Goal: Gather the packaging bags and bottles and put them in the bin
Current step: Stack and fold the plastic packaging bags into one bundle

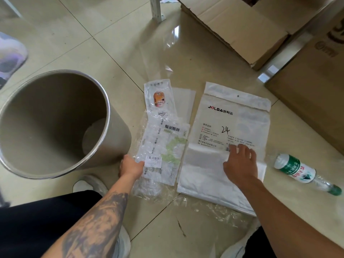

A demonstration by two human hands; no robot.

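Several flat packaging bags lie on the tiled floor. My left hand (131, 167) pinches the lower left edge of a clear bag with green print (165, 146). My right hand (240, 162) rests flat, fingers spread, on a large white bag marked "24" (229, 131), touching a folded white sheet (202, 174) on top of it. A narrow bag with an orange sticker (158, 97) lies just above the green-print bag. An empty plastic bottle with a green label (301, 170) lies on its side to the right. The metal bin (55, 123) stands at the left, tilted toward me, next to my left hand.
Clear crinkled film (158, 192) lies under the bags. Another clear film (167, 53) lies farther back. Cardboard boxes (242, 28) stand at the back right and along the right side (312, 101). A white metal leg (156, 8) stands at the top. My shoes and dark trousers are at the bottom.
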